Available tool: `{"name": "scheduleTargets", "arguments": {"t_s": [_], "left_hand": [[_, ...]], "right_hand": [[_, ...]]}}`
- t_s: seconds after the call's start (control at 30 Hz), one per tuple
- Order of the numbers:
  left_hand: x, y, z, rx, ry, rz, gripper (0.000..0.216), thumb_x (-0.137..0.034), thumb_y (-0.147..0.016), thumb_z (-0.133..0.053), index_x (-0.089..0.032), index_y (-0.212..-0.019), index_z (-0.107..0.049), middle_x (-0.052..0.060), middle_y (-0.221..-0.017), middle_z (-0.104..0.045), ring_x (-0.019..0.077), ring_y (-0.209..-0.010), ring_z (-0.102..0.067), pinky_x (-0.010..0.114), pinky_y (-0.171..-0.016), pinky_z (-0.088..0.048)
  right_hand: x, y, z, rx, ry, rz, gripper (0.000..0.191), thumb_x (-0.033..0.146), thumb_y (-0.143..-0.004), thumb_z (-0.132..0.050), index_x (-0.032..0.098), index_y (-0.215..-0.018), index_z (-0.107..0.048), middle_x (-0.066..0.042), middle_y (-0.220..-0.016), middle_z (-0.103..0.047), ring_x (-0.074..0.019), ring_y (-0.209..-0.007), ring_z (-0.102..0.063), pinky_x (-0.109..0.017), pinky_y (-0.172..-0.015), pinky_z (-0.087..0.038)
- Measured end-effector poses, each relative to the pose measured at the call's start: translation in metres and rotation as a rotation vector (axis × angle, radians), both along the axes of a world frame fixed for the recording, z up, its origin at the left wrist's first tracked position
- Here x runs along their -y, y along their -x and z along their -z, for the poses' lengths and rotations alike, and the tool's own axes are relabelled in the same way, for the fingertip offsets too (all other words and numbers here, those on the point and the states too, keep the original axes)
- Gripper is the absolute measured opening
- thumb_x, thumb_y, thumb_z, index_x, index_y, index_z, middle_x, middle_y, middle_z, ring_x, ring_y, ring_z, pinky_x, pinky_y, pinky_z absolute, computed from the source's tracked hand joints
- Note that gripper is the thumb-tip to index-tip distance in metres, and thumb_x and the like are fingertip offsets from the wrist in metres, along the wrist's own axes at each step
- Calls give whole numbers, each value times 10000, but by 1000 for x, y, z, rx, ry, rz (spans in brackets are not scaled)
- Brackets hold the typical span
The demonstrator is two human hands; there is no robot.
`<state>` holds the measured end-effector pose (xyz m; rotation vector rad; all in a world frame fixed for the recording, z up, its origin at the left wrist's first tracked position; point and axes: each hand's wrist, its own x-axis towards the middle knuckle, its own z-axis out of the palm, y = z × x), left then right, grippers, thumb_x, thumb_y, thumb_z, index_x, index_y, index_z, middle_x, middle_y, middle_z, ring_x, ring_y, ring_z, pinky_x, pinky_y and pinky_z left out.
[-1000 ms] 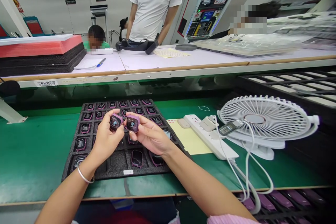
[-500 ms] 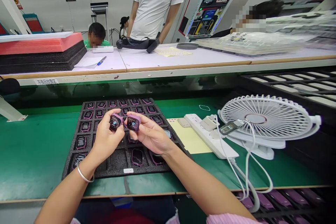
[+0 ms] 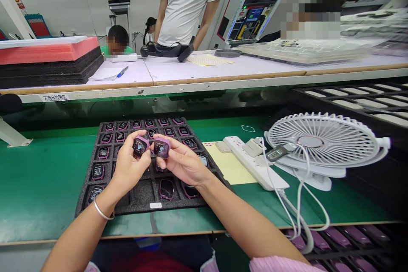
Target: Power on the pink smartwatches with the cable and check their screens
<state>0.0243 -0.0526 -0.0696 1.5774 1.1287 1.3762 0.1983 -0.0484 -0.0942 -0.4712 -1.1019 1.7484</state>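
On a green workbench (image 3: 41, 187) lies a black foam tray (image 3: 134, 209) of purple watches. Above it, the worker's left hand (image 3: 129, 168) and right hand (image 3: 183, 163) each pinch one in curled fingers, left watch (image 3: 139, 146) just beside right watch (image 3: 162, 148), screens up.

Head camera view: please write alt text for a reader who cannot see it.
The left hand and right hand each hold a purple watch body, left watch and right watch, side by side over a black foam tray of similar watches on a green mat. A white fan and power strip sit to the right.
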Motion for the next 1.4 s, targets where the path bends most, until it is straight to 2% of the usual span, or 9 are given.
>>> {"name": "scheduleTargets", "arguments": {"t_s": [0.33,0.93,1.4], "left_hand": [[0,1,0,-18,7,9,444,-241,-728,-660,-189,-1166,-610,0,-863,-623,131,-688,-551,244,-615,-440],[-3,-1,3,31,16,46,481,-285,-735,-649,-175,-1199,-584,2,-888,-620,131,-744,-596,242,-668,-481],[-2,0,5,24,9,41,447,-290,-742,-682,-183,-1171,-613,1,-888,-627,137,-753,-591,254,-697,-477]], "right_hand": [[0,0,1,-8,4,-10,510,428,-790,-834,281,-1255,-685,-55,-1119,-708,-124,-683,-555,-333,-735,-488],[-3,0,3,-114,-18,-72,419,363,-824,-833,304,-1226,-731,-19,-1096,-739,-98,-694,-618,-264,-704,-492],[-2,0,2,-93,-6,-62,447,379,-794,-852,292,-1216,-731,-21,-1083,-738,-103,-684,-620,-274,-692,-498]]}}
